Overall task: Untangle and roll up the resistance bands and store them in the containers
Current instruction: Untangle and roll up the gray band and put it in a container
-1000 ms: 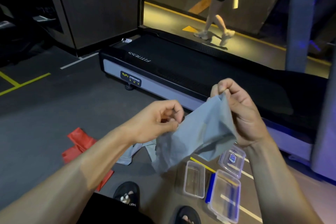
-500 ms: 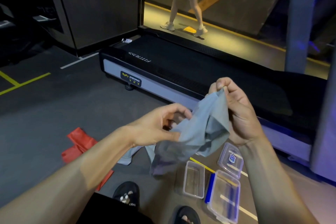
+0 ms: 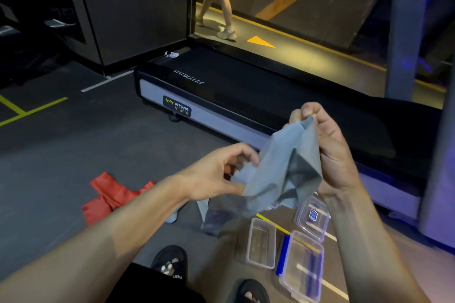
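Note:
A wide grey resistance band [image 3: 278, 170] hangs bunched between my hands above the floor. My right hand [image 3: 327, 147] pinches its top edge between thumb and fingertips. My left hand [image 3: 216, 172] holds the band's lower left part, thumb under the fabric and fingers loosely curled above it. The band's tail drops to the floor below my left wrist. A crumpled red band [image 3: 110, 197] lies on the floor to the left. A clear open container [image 3: 261, 243] sits on the floor below the band, with a larger clear container [image 3: 302, 268] and a lid [image 3: 312, 216] to its right.
A black treadmill deck [image 3: 246, 96] runs across the floor just beyond my hands. A person walks behind the glass at the top. My sandalled feet [image 3: 170, 265] are at the bottom. Yellow and white floor lines mark the grey floor.
The band has been gathered tighter and hangs shorter. My left hand has moved right, closer to my right hand, and its fingers have loosened. The person behind the glass has walked left.

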`<state>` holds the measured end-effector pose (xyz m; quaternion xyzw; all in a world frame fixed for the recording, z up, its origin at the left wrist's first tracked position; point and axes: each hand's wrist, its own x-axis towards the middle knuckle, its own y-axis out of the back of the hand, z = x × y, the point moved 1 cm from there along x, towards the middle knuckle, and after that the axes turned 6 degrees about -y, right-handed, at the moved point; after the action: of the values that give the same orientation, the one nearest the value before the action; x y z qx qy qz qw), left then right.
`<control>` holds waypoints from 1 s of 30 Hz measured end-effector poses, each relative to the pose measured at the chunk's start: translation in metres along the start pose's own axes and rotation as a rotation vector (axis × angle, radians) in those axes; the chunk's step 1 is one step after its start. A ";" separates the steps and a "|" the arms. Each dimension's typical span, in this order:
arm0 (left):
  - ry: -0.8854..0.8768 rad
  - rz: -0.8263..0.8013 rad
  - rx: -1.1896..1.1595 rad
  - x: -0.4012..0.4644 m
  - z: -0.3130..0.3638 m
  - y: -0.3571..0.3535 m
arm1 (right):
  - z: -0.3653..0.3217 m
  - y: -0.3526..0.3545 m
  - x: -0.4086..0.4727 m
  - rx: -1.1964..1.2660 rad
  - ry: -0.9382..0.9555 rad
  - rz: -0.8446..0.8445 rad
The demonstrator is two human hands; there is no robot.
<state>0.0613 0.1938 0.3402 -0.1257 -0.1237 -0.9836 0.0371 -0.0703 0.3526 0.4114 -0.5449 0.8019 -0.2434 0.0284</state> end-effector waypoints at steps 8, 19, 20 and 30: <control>0.022 -0.033 -0.001 0.001 -0.013 -0.001 | -0.004 -0.005 -0.003 0.033 0.012 -0.002; 0.041 0.025 0.097 0.001 -0.024 -0.005 | -0.004 -0.004 -0.003 0.040 0.005 -0.004; 0.028 0.010 0.108 0.001 -0.025 -0.005 | -0.004 -0.004 -0.003 0.052 0.006 -0.005; 0.080 -0.048 0.068 -0.002 -0.020 -0.009 | -0.006 -0.007 -0.004 0.066 0.016 0.022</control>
<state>0.0573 0.1975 0.3185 -0.0821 -0.1585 -0.9837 0.0227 -0.0644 0.3563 0.4192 -0.5327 0.7997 -0.2737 0.0425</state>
